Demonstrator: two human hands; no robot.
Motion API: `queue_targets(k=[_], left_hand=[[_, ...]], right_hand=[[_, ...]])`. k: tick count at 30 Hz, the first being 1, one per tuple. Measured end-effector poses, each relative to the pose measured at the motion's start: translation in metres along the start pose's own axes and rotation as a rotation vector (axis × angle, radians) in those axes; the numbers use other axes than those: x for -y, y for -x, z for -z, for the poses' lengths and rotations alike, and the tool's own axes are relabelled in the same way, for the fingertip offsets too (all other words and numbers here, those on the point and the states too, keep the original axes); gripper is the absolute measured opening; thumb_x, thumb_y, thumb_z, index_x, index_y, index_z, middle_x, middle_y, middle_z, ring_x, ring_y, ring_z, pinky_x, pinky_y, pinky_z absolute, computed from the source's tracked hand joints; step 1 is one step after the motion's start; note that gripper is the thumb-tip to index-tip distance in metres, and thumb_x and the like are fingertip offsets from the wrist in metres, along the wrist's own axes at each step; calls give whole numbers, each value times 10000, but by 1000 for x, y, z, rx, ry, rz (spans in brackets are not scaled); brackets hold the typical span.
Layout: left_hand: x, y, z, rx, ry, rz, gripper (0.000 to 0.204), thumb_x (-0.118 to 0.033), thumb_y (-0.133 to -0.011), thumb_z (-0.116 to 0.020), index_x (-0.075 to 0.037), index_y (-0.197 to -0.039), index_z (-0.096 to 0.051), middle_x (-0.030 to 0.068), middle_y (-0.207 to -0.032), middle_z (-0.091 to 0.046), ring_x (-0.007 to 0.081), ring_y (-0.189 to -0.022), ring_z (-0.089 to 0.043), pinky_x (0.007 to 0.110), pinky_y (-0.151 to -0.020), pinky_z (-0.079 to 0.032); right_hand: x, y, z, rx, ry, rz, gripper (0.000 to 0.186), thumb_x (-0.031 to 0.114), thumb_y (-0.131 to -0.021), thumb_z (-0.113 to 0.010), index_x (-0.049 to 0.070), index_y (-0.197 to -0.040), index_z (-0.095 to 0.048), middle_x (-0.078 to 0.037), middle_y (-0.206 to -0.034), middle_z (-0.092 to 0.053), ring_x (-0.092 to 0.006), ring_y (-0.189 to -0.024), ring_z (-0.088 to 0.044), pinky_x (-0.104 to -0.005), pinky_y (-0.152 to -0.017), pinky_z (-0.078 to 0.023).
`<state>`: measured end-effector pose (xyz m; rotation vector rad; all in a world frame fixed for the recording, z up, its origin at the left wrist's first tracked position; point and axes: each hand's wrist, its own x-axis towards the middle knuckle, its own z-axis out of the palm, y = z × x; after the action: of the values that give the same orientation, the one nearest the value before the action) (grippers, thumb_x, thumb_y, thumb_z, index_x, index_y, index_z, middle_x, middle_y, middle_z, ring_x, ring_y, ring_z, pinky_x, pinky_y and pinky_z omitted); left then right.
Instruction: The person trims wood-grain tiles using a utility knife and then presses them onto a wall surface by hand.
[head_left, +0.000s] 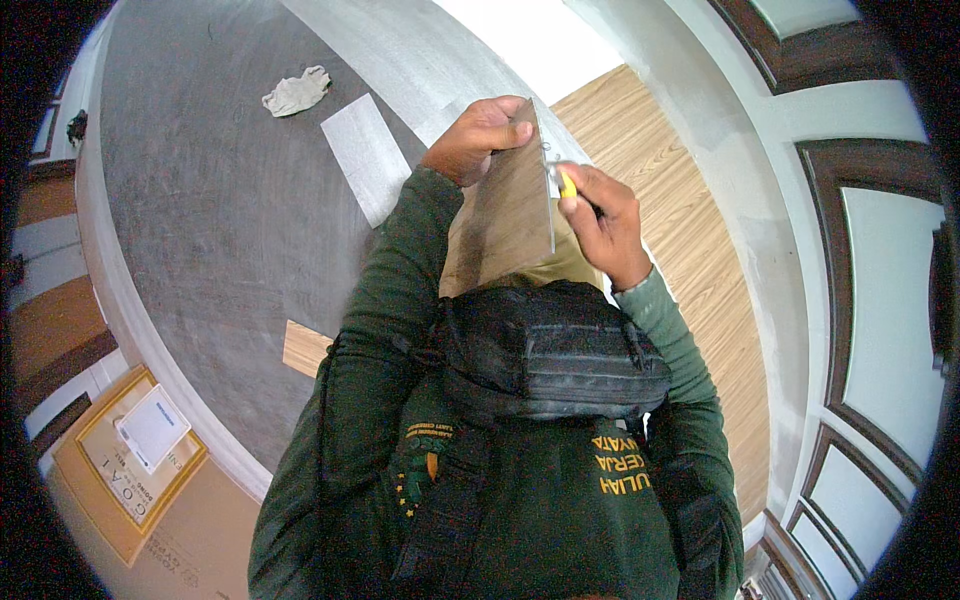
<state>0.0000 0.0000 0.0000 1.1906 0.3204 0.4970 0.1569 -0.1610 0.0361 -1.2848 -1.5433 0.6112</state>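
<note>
My left hand point(480, 140) grips the far end of a brown flooring plank point(500, 215), thumb on its face. The plank is tilted up on edge in front of my body, its near end by the black bag point(555, 340) at my chest. My right hand point(612, 225) is closed around a small yellow utility knife point(568, 186) at the plank's right edge. Thin curled shavings stand out from that edge near the blade. Most of the knife is hidden in my fingers.
Wood-patterned flooring point(700, 230) lies along the right, beside a wall with dark-framed panels. On the dark grey floor point(220, 200) are a crumpled white cloth point(297, 92), a pale grey plank piece point(367, 158) and a wood-patterned offcut point(305, 347). A gold frame point(105, 425) rests on cardboard at lower left.
</note>
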Motion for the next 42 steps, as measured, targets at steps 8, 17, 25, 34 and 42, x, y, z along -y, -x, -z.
queue_targets(k=[8, 17, 25, 34, 42], left_hand=[[-13, -2, 2, 49, -20, 80, 516, -386, -848, -750, 43, -1110, -633, 84, -961, -660, 148, -909, -599, 292, -830, -452], [-10, 1, -19, 105, 52, 99, 526, -345, -857, -747, 81, -1147, -644, 110, -1011, -707, 151, -932, -641, 284, -884, -479], [0, -4, -2, -16, -105, 105, 575, -375, -837, -775, 89, -1150, -647, 160, -988, -710, 203, -929, -663, 318, -893, -489], [7, -8, -6, 20, -86, 82, 598, -401, -841, -771, 90, -1159, -646, 189, -979, -713, 228, -937, -670, 326, -896, -497], [8, -7, -8, 31, -54, 79, 598, -391, -853, -764, 95, -1177, -636, 180, -1007, -710, 220, -951, -661, 319, -902, -492]], right_hand=[[-15, -12, -2, -102, 11, -51, 296, 58, -873, -656, -46, -1150, -669, -146, -827, -668, -210, -735, -629, -316, -674, -484], [-30, -12, 1, -171, 36, -266, 321, 118, -914, -650, -34, -1196, -665, -159, -954, -718, -194, -829, -669, -303, -766, -525], [19, 10, 42, 84, 54, -53, 320, 135, -902, -631, 2, -1190, -676, -139, -892, -668, -204, -774, -619, -324, -719, -493], [40, 9, 52, 212, 204, -87, 316, 150, -877, -663, 21, -1165, -686, -127, -807, -608, -237, -718, -584, -352, -675, -465], [33, 2, 49, 187, 248, -60, 293, 132, -862, -669, 17, -1131, -691, -122, -784, -601, -251, -701, -581, -361, -654, -461]])
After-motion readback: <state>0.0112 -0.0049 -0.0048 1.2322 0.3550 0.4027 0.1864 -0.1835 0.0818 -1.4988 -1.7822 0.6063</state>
